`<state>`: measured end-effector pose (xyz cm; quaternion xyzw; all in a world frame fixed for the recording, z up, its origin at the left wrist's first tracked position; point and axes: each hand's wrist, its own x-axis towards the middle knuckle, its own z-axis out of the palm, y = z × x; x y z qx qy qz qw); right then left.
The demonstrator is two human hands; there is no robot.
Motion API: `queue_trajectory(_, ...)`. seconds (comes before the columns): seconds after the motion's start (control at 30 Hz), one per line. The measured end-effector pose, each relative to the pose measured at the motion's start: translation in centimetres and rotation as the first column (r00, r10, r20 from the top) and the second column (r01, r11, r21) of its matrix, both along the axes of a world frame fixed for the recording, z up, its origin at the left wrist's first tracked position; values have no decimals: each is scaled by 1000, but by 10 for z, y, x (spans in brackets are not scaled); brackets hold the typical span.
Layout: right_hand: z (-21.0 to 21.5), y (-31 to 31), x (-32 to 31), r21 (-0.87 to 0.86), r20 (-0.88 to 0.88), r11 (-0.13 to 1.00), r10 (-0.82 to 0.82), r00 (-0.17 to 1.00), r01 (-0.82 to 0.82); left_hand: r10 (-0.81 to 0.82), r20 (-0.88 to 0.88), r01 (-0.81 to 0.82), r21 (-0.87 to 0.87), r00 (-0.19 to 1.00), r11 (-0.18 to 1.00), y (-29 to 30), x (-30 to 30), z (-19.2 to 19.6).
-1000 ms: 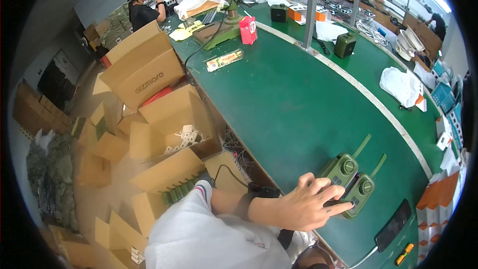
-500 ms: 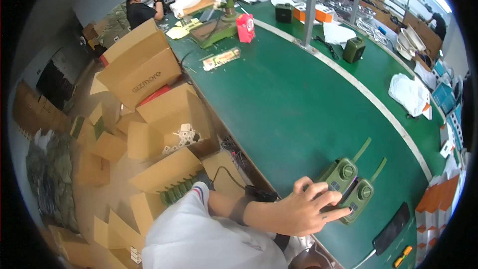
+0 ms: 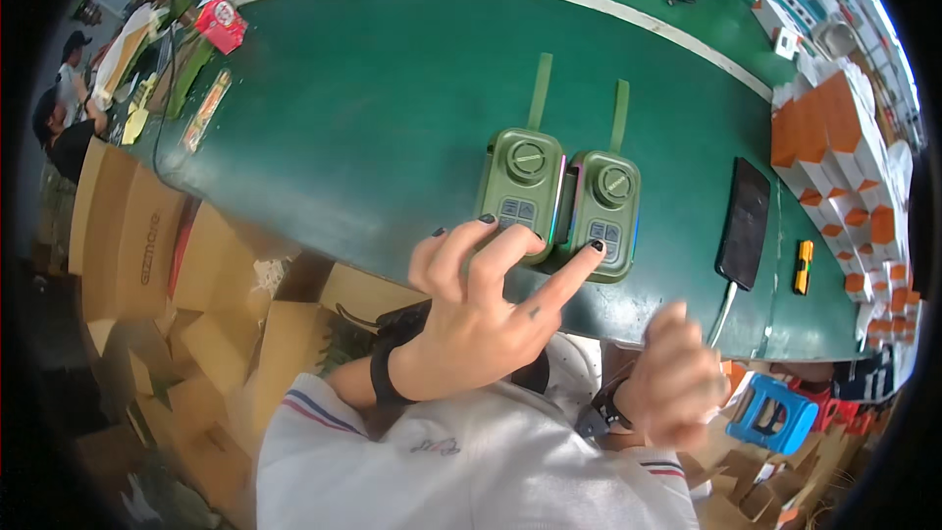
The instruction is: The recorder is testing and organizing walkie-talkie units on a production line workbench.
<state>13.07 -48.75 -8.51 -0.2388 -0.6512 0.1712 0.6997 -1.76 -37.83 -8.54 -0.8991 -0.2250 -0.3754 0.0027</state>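
Two olive-green portable speakers, a left one (image 3: 520,185) and a right one (image 3: 606,211), lie side by side on the green table. Each has a round dial, grey buttons and a strap pointing away from me; coloured light shows along their facing edges. My left hand (image 3: 486,290) is over their near ends, fingers spread and nothing held. One outstretched finger touches the right speaker's buttons, while other fingertips rest at the left speaker's buttons. My right hand (image 3: 679,373) hovers at the table's near edge, fingers curled and smeared by motion; whether anything is in them is unclear.
A black phone (image 3: 746,226) with a white cable lies right of the speakers, beside a small yellow-orange tool (image 3: 804,267). White-and-orange boxes (image 3: 819,128) are stacked at the right. Open cartons (image 3: 128,236) stand left, below the table (image 3: 363,137). Two people are at the far left.
My view has turned to the right, bringing the speakers near the middle. My right hand has come into clear sight. The left hand stays on the speakers, a finger still at the right one's buttons.
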Motion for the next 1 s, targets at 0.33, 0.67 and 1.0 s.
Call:
queue_trajectory(0.33, -16, 24, -8, -67, 670, 478, -629, 395, 876, 99, -70, -102, -34, 993, 994, 25, -31, 6)
queue_trajectory(0.67, -11, 30, -7, -39, 667, 488, -637, 386, 872, -78, 56, 84, -107, 995, 991, 44, -29, -9)
queue_trajectory(1.0, -16, 25, -12, -38, 625, 425, -696, 353, 904, -126, 10, 125, -221, 992, 967, 40, -25, -6)
